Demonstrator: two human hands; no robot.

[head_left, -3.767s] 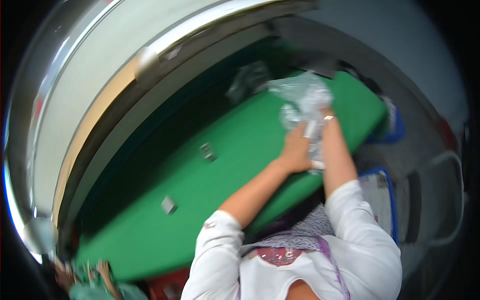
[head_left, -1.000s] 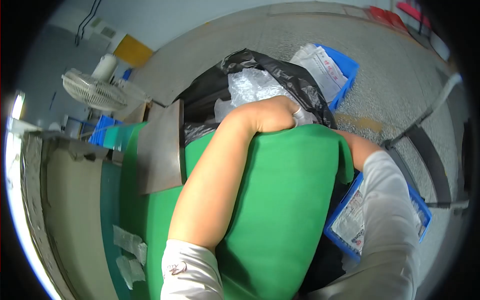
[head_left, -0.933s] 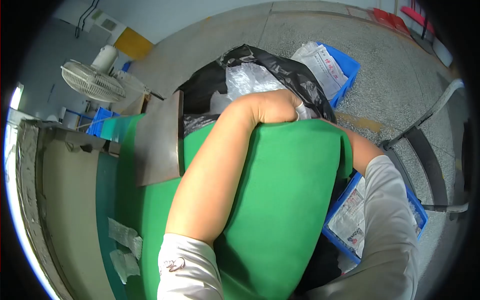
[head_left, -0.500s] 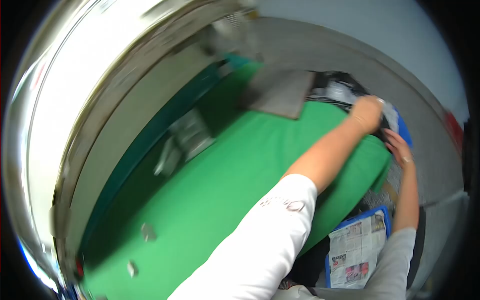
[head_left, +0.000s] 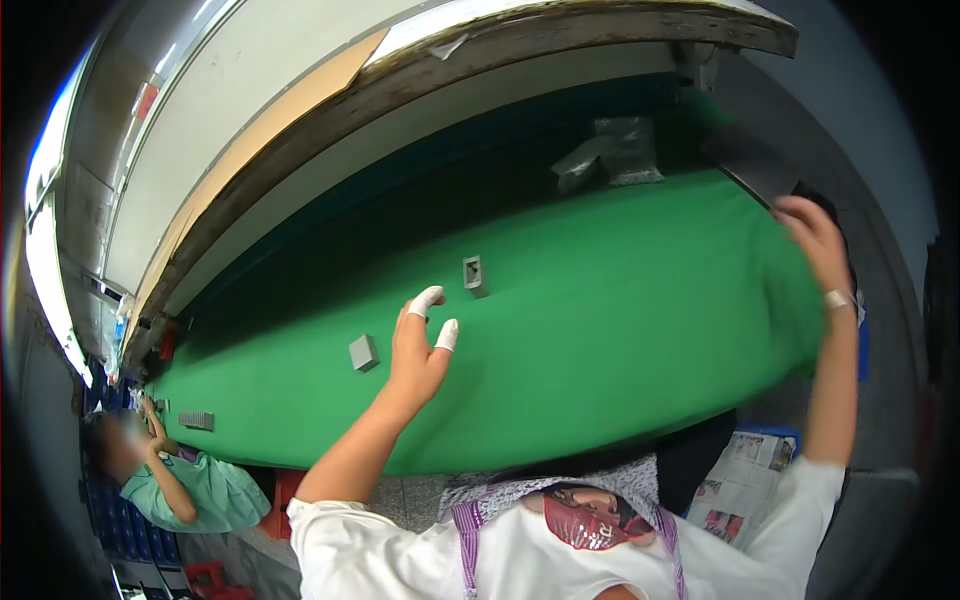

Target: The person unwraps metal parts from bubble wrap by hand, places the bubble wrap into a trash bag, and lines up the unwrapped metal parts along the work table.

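Observation:
My left hand [head_left: 412,350] hovers over the green-covered table [head_left: 600,330], with white finger covers on thumb and one finger. Those fingers are spread and hold nothing. Just beyond their tips stands a small grey open-topped box [head_left: 473,274]. To the left of this hand lies another small grey block [head_left: 363,352]. My right hand [head_left: 815,238] is at the table's right end, fingers stretched out and slightly bent, beside a blurred dark flat board [head_left: 755,175] and a black item partly hidden behind the hand.
Clear plastic bags [head_left: 625,155] lie at the back. A shelf edge [head_left: 560,45] overhangs the far side. At far left, a person in a green top [head_left: 205,490] sits near a row of grey pieces [head_left: 196,420]. Newspaper [head_left: 745,470] lines a blue tray below right.
The view has swung left. My left hand has left the black plastic at the right end and moved over the table near the grey pieces. My right hand stays at the right end.

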